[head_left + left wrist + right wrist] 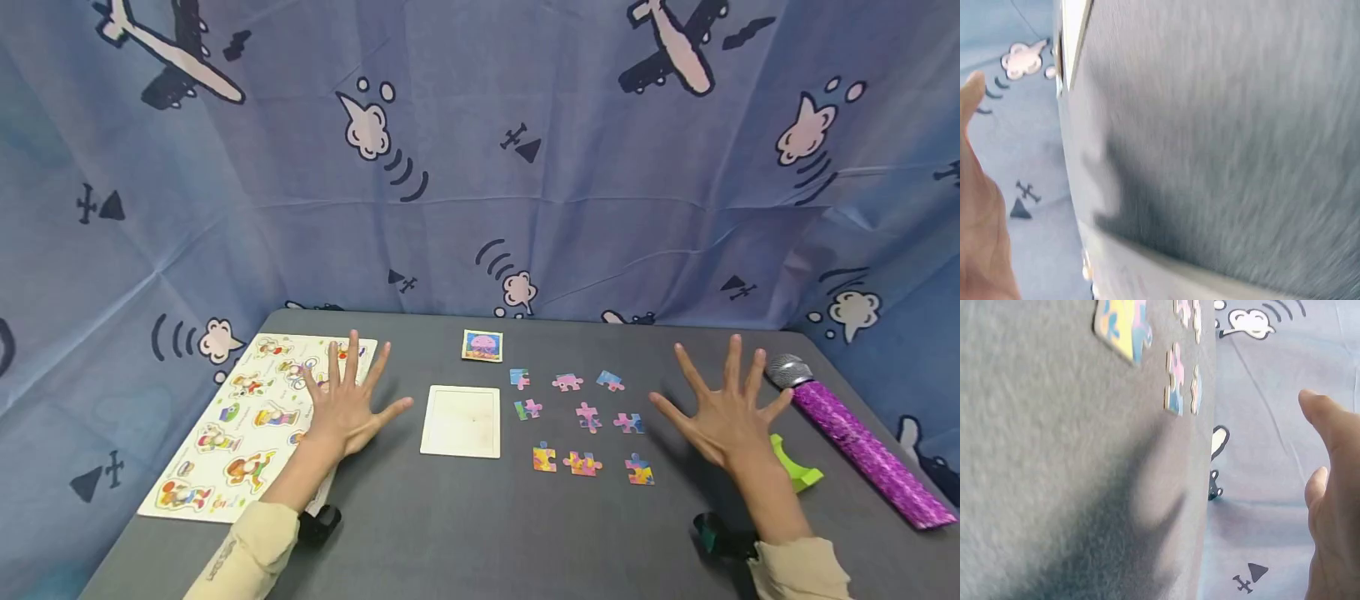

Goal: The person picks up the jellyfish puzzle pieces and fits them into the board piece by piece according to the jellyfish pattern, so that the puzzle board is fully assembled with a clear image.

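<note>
Both hands are held above the grey table with fingers spread, holding nothing. The left hand (345,412) is over the right edge of a white board with cartoon figures (247,425). To its right lies a blank square puzzle tray (461,422). The right hand (731,421) hovers right of several loose jigsaw pieces (588,417), spread in three rows. Nearest to it is a pink and blue piece (628,422). In the right wrist view, part of the right hand (1338,487) shows beside some pieces (1174,381). The left wrist view catches only part of the left hand (982,219).
A small picture card (482,346) with a pink figure lies behind the tray. On the right are a green curved object (795,467), partly behind the right wrist, and a glittery purple microphone (862,442). A blue patterned curtain (450,167) hangs behind the table.
</note>
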Demonstrator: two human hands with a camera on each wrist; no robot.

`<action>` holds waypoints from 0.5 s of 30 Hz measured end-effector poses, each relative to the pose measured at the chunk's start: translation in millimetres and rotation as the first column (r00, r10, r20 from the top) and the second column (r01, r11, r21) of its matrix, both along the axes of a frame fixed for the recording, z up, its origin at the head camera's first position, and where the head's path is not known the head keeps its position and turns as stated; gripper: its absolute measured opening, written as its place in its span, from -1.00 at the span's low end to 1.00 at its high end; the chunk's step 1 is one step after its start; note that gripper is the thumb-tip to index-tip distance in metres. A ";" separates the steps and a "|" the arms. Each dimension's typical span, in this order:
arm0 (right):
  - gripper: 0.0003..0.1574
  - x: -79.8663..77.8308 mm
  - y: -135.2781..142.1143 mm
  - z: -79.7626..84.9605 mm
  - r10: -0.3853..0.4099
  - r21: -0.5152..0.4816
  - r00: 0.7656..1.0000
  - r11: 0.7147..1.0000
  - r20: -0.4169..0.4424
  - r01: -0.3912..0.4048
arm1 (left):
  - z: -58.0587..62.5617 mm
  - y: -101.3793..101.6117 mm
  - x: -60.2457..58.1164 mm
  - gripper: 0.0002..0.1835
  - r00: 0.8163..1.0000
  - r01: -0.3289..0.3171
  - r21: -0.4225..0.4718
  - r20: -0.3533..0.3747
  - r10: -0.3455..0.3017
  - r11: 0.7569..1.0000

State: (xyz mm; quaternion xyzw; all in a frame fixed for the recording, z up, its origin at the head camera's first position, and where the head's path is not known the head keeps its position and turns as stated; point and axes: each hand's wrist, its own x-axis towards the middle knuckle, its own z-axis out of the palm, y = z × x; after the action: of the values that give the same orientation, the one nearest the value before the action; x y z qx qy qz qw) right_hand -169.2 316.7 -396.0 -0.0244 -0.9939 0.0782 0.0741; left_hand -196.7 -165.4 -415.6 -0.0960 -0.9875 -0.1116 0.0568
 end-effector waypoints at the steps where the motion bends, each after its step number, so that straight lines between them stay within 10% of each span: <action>1: 0.10 0.5 -1.4 0.7 0.003 -0.001 1.000 1.000 -0.003 -0.003 | 0.1 2.4 2.2 -0.05 1.000 0.019 0.009 0.002 -0.019 1.000; 10: 0.06 4.8 -8.5 -8.7 0.037 -0.058 0.997 0.998 -0.060 -0.040 | -6.7 20.1 18.7 -0.03 0.980 0.197 0.098 0.018 -0.200 0.975; 15: 0.04 2.3 -11.3 -12.1 0.077 -0.099 0.992 0.991 -0.097 -0.087 | -5.4 23.0 9.1 -0.13 0.928 0.346 0.161 0.083 -0.362 0.924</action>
State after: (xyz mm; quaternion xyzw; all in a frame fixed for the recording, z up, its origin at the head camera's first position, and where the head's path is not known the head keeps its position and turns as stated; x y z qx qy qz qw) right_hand -166.9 305.4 -408.1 0.0163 -0.9842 0.1334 0.1156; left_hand -187.6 -142.4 -421.0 -0.2622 -0.9449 -0.1957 -0.0126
